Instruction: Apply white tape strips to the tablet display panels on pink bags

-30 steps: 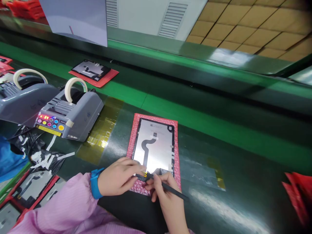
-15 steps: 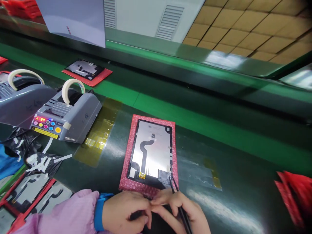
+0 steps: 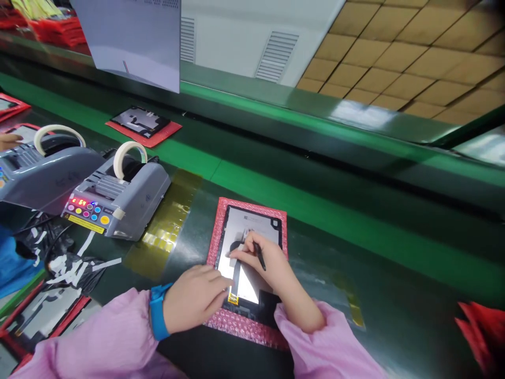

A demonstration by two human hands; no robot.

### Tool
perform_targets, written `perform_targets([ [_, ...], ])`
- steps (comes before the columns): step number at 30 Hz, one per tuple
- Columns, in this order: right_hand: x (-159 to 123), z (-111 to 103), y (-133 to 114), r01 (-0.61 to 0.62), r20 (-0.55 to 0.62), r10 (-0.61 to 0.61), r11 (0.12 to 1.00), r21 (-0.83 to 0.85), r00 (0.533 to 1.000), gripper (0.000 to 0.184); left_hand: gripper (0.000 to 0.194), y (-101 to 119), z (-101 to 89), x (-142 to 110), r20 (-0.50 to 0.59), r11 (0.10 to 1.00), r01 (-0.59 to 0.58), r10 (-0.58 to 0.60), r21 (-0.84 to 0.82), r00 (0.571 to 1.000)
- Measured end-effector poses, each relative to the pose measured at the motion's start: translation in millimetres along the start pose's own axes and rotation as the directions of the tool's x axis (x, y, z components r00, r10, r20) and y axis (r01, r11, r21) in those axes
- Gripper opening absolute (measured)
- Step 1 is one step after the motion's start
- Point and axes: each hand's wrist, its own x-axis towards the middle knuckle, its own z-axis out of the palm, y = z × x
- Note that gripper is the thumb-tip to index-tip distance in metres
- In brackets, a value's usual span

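A tablet display panel (image 3: 258,281), silver with a black border, lies on a pink bubble-wrap sheet (image 3: 246,331). A dark curved flex cable (image 3: 236,279) runs down it to a yellow tape patch (image 3: 233,298). My right hand (image 3: 268,258) is over the panel, closed around black tweezers (image 3: 259,256), its thumb and fingertips at the cable's upper bend. Whether those fingertips also pinch a small piece of tape, I cannot tell. My left hand (image 3: 195,297) lies at the panel's lower left, fingers stretched out, the index tip close to the cable.
Two grey tape dispensers (image 3: 122,195) stand at the left, beside a yellow tape sheet (image 3: 169,231). Further back lies another panel (image 3: 140,122) on red wrap. A co-worker's hand (image 3: 10,141) shows at the left edge. Red bags (image 3: 483,331) lie at the right.
My right hand has moved up from the panel's lower edge to the cable's bend, turning the tweezers back in its grip. My hands have parted, and the left fingers have straightened toward the panel.
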Motion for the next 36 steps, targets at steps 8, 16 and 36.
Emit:
perform_targets([
  [8, 0, 6, 9, 0.015, 0.027, -0.014, 1.0, -0.012, 1.0, 0.05, 0.032, -17, 0.2, 20, 0.07, 0.936, 0.038, -0.067, 0.35, 0.995],
  [16, 36, 0, 22, -0.06, -0.327, 0.002, 0.984, -0.167, 0.945, 0.053, 0.032, -19, 3.8, 20, 0.058, 0.886, 0.006, -0.037, 0.464, 0.998],
  [36, -223, -127, 200, -0.451, -0.665, -0.107, 0.655, -0.607, 0.739, 0.068, 0.06, -24, 44.0, 179, -0.306, 0.959, 0.236, -0.181, 0.155, 0.935],
])
